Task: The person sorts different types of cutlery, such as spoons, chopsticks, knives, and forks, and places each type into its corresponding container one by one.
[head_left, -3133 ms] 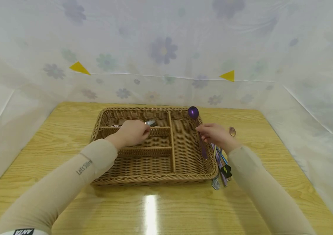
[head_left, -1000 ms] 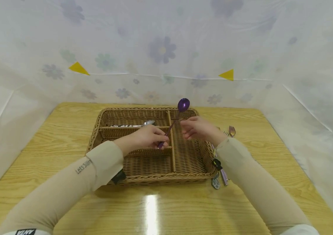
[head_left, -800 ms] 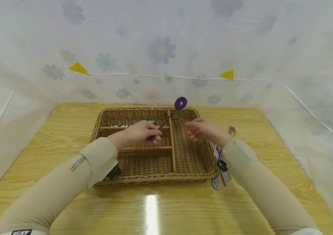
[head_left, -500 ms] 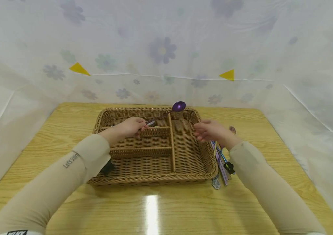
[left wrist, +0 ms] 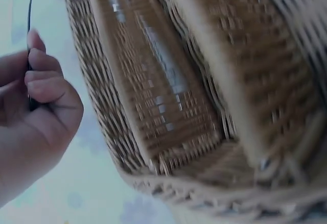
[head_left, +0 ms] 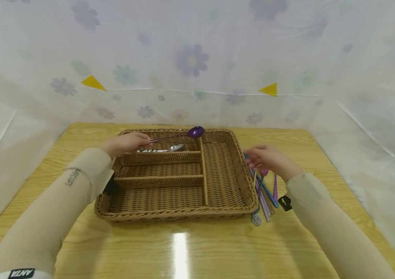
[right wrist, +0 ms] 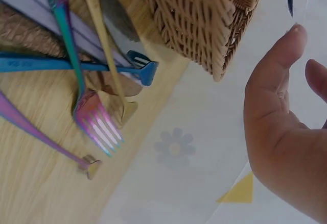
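My left hand (head_left: 127, 142) pinches the handle end of a purple spoon (head_left: 195, 132), which lies nearly level above the basket's back-left compartment. The left wrist view shows the curled fingers (left wrist: 48, 81) round the thin handle. Below it in that compartment lies a silver spoon (head_left: 176, 148) with a patterned handle. My right hand (head_left: 270, 159) hovers over the cutlery to the right of the basket, its fingers loosely bent and holding nothing. Among that cutlery, the right wrist view shows a rainbow-coloured fork (right wrist: 97, 122), a blue fork (right wrist: 117, 68) and a gold-handled piece (right wrist: 102, 30).
The wicker basket (head_left: 176, 212) has several compartments and stands on a wooden table (head_left: 131, 248). A silver ornate handle (head_left: 256, 219) sticks out by its front right corner. A white flowered curtain (head_left: 197, 58) surrounds the table on the back and sides.
The purple spoon passed from my right hand to my left, which carried it leftward over the back compartment, turning it nearly level. My right hand has drawn back rightward to the loose cutlery.
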{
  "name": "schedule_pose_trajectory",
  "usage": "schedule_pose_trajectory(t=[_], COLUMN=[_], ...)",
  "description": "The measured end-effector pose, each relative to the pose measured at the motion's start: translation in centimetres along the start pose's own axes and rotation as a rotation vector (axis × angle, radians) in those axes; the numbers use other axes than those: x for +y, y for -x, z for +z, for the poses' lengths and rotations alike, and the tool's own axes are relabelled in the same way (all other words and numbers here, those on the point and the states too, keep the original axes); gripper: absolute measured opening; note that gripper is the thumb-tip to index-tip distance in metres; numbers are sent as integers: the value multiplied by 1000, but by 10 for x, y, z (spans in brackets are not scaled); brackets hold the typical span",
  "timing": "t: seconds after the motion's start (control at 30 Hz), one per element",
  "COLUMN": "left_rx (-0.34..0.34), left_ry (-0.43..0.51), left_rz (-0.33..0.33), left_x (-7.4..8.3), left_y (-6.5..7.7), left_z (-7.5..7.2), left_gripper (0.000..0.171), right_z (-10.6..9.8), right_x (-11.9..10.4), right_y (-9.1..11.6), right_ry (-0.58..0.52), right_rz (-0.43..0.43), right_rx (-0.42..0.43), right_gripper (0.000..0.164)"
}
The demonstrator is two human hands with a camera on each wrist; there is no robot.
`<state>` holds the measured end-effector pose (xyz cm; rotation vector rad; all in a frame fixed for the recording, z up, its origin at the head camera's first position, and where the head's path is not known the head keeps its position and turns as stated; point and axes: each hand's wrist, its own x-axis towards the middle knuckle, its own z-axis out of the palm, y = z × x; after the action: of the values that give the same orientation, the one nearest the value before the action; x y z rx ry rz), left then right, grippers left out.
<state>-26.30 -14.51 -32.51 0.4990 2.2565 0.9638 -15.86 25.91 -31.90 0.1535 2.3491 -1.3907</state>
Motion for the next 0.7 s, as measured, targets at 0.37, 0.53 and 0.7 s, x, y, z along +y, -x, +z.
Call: schedule_pose_trajectory(t=[0.37,0.53,0.7], left_rx=[-134,-152,-176], left_ry=[-60,-72,-114], left_rz=[5,-6,-22], left_x=[-24,-30,-28], left_y=[-4,-6,-7], left_z=[-28,-33,-34], left_gripper=[42,37,47], right_z=[-19,-23,-25], right_x=[23,27,34], right_y=[6,9,10], right_ry=[-39,-23,-24], right_rz=[17,42,56], right_rx=[48,62,67], right_gripper=[53,52,54])
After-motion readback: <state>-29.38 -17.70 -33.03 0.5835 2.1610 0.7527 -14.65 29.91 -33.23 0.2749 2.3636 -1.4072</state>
